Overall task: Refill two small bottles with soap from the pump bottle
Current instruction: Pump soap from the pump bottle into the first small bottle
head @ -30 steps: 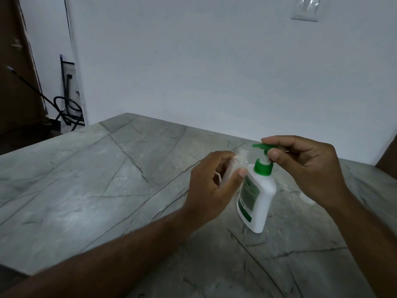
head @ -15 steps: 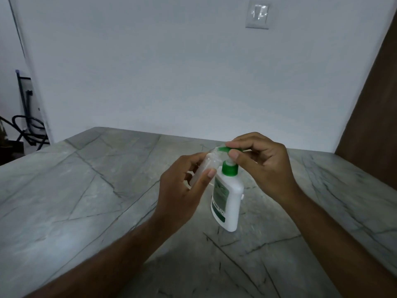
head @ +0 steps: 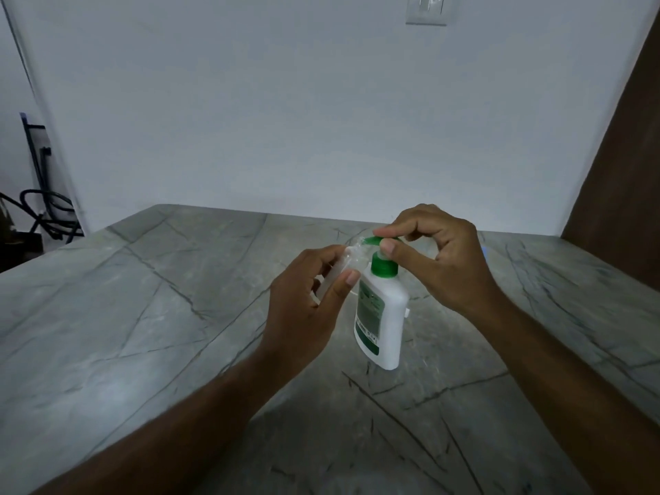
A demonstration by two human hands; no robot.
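I see left hand [head: 303, 312] pinching small clear plastic bottle [head: 344, 267], tilted, mouth up at nozzle of green pump head [head: 375, 241]. Right hand [head: 439, 260] curled on pump head, index on top, thumb beneath. White plastic pump bottle with green label [head: 382, 316] upright on grey veined stone counter [head: 143, 316]. Counter's left edge well apart; wide bare surface left and front. White wall [head: 250, 119] behind.

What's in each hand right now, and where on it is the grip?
Left hand holds the small clear bottle around its body. Right hand pinches the green pump head of the pump bottle.
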